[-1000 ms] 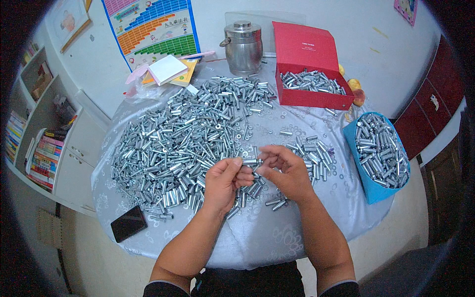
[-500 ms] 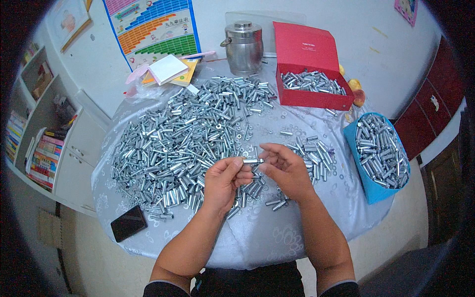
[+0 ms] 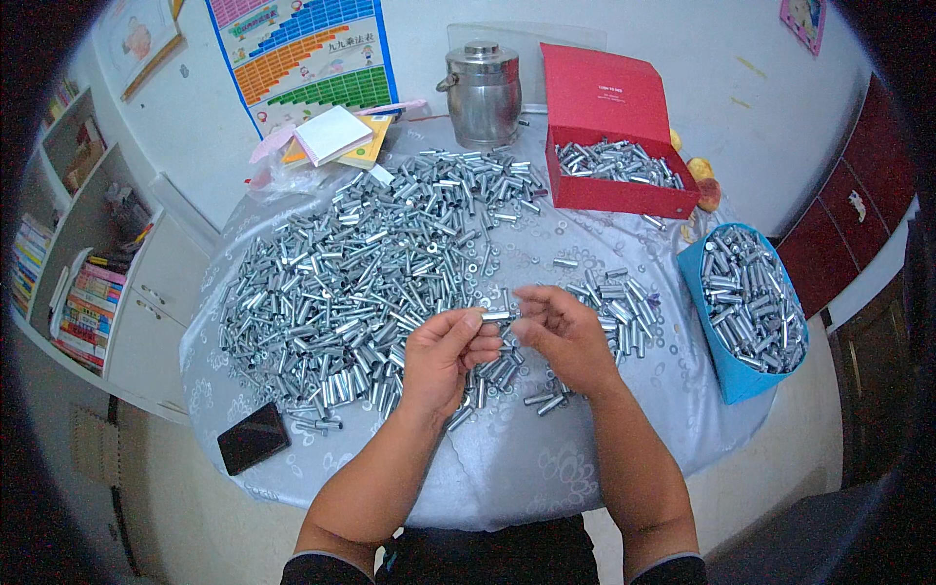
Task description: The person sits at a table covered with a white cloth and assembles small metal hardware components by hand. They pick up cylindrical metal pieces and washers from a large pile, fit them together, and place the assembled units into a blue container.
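My left hand (image 3: 444,356) and my right hand (image 3: 563,336) meet over the near middle of a round table (image 3: 507,478) with a pale patterned cloth. Between their fingertips they pinch one small silver metal sleeve (image 3: 495,316), held level. A wide heap of the same metal sleeves (image 3: 361,273) spreads across the table's left and centre. A smaller cluster of sleeves (image 3: 619,302) lies just right of my right hand, and a few lie under my palms.
A red open box (image 3: 614,195) at the back right and a blue bin (image 3: 746,380) at the right edge both hold metal sleeves. A steel pot (image 3: 483,93), papers (image 3: 331,136) and fruit (image 3: 704,185) sit at the back. A black phone (image 3: 253,438) lies front left.
Both hands stayed in place over the table while the fingers shifted slightly on the small sleeve held between them.
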The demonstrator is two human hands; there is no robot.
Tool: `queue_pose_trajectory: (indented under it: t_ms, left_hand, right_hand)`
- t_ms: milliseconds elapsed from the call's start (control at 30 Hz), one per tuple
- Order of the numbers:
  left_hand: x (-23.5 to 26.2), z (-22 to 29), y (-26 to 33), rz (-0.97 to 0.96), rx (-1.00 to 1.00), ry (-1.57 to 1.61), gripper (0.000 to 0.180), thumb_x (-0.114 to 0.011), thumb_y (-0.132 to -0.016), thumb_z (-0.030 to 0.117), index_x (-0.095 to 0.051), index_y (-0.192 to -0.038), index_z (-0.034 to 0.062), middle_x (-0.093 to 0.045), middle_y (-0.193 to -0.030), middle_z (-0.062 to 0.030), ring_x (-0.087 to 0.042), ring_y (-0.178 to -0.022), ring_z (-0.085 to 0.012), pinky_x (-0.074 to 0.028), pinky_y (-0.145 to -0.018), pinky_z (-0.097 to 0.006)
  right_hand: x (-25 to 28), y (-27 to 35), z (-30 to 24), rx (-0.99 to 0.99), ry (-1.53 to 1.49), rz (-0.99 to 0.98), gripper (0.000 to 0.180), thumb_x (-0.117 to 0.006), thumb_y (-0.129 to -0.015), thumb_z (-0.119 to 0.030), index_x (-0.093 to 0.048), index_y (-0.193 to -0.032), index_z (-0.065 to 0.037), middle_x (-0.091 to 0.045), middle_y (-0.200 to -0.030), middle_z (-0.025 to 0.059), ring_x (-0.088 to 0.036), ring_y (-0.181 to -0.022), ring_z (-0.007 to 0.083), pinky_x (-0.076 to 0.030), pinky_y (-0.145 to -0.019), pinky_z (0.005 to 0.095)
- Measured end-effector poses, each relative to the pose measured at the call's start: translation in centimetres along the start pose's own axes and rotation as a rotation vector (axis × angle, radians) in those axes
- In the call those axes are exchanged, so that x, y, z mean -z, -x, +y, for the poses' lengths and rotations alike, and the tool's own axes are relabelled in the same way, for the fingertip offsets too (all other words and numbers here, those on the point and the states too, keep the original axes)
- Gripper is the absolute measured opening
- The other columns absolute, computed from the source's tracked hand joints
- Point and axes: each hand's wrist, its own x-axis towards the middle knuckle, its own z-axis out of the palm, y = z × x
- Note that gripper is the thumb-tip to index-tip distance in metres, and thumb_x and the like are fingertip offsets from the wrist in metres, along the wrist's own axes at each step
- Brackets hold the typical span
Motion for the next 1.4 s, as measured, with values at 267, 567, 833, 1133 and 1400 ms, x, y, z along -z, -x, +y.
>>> queue_pose_trajectory:
  t_ms: [267, 567, 833, 1133, 1400]
  left_hand:
    - [-0.3, 0.2, 0.1, 0.019, 0.044, -0.040, 0.019, -0.059, -0.093, 0.010, -0.063, -0.107, -0.0027, -0.069, -0.090, -0.0140, -0.069, -0.074, -0.0178, -0.058, -0.066, -0.028]
    - [-1.1, 0.4, 0.2, -0.008, 0.000, -0.107, 0.019, -0.058, -0.095, 0.012, -0.062, -0.106, -0.0024, -0.069, -0.086, -0.0147, -0.069, -0.071, -0.0180, -0.059, -0.063, -0.026]
    - [-1.2, 0.6, 0.2, 0.048, 0.028, -0.206, 0.027, -0.060, -0.095, 0.026, -0.063, -0.086, 0.0001, -0.066, -0.072, -0.0106, -0.063, -0.057, -0.0165, -0.053, -0.052, -0.027]
    - [-0.1, 0.5, -0.2, 0.057, 0.074, -0.141, 0.029, -0.061, -0.094, 0.029, -0.062, -0.084, 0.0026, -0.061, -0.064, -0.0069, -0.057, -0.051, -0.0162, -0.047, -0.047, -0.028]
    - [0.5, 0.6, -0.7, 0.067, 0.084, -0.017, 0.027, -0.061, -0.094, 0.030, -0.062, -0.086, 0.0038, -0.063, -0.068, -0.0057, -0.060, -0.054, -0.0152, -0.049, -0.048, -0.027]
  right_hand:
    - [1.0, -0.4, 1.3, 0.117, 0.196, -0.024, 0.019, -0.067, -0.087, -0.008, -0.066, -0.105, -0.002, -0.063, -0.089, 0.0054, -0.060, -0.081, 0.0109, -0.049, -0.072, 0.0256]
    - [0.9, -0.3, 1.1, -0.044, 0.091, -0.013, 0.018, -0.067, -0.088, -0.009, -0.064, -0.104, 0.000, -0.064, -0.088, 0.0033, -0.059, -0.077, 0.0088, -0.049, -0.070, 0.0236]
    - [1.0, -0.1, 0.7, 0.102, 0.100, -0.061, 0.018, -0.065, -0.087, -0.003, -0.065, -0.106, -0.001, -0.061, -0.093, 0.0040, -0.058, -0.084, 0.0095, -0.048, -0.073, 0.0238]
    - [0.9, -0.3, 0.9, 0.099, 0.114, 0.017, 0.016, -0.062, -0.088, -0.004, -0.063, -0.104, -0.001, -0.058, -0.084, 0.0029, -0.057, -0.075, 0.0103, -0.047, -0.067, 0.0244]
    - [2.2, -0.4, 1.7, -0.050, 0.459, -0.186, 0.019, -0.062, -0.088, -0.020, -0.064, -0.089, -0.001, -0.060, -0.071, 0.0052, -0.058, -0.065, 0.0148, -0.048, -0.062, 0.0293]
